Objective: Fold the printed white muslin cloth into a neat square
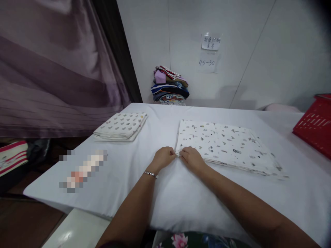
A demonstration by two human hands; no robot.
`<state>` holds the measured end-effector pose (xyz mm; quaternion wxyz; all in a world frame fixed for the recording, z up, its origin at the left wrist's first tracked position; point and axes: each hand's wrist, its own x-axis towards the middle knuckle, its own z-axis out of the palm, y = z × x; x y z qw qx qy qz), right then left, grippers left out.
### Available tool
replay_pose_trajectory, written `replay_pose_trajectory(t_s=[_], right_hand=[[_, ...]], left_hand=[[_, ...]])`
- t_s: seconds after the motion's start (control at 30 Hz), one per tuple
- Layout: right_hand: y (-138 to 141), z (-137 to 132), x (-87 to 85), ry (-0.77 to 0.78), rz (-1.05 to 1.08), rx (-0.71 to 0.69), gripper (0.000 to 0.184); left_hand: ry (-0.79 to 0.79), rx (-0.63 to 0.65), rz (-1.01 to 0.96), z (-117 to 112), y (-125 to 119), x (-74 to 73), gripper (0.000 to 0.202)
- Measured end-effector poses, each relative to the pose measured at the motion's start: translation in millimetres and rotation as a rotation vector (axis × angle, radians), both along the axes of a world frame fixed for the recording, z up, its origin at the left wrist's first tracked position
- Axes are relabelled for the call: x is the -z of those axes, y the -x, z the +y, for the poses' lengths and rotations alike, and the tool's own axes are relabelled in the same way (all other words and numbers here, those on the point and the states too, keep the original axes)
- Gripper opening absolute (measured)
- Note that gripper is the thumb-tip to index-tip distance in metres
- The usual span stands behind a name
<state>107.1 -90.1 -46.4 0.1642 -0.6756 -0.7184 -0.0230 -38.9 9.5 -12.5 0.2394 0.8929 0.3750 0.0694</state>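
Note:
A white cloth [219, 141] with small grey and brown prints lies folded flat on the table, its layers showing along the near edge. At its near left corner my left hand [164, 158] and my right hand [192, 158] meet, fingers closed on the cloth's edge. My left hand pinches the very corner from the left. Just to the right, my right hand grips the same edge, its wrist beside the fold. Farther left, a second folded cloth [122, 125], white with rows of grey motifs, rests in a neat thick stack.
A white tablecloth [160, 120] covers the table. The red basket [314, 124] stands at the right edge. A blurred-out object [84, 170] lies at the left. Behind the table rises a pile of folded fabrics [170, 88] against the wall; a purple curtain [57, 69] hangs at left.

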Motion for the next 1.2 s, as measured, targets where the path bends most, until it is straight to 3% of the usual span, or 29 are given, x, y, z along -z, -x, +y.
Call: replay_pose_trajectory(t_s=[0.63,0.83,1.0,1.2], right_hand=[[0,9,10.5,-0.085,0.193,0.045,0.020],[0,6,11.6,-0.128,0.168,0.021,0.023],[1,2,11.4,-0.121,0.095,-0.035,0.012],[1,6,10.3,-0.127,0.251,0.039,0.011]], left_hand=[[-0.014,-0.026,0.007,-5,-4,0.0,0.016],[0.075,-0.074,-0.043,-3,-4,3.1,0.013],[0.195,-0.106,-0.132,-2,-5,6.2,0.011],[0.382,-0.125,-0.266,5,-2,4.3,0.017]])
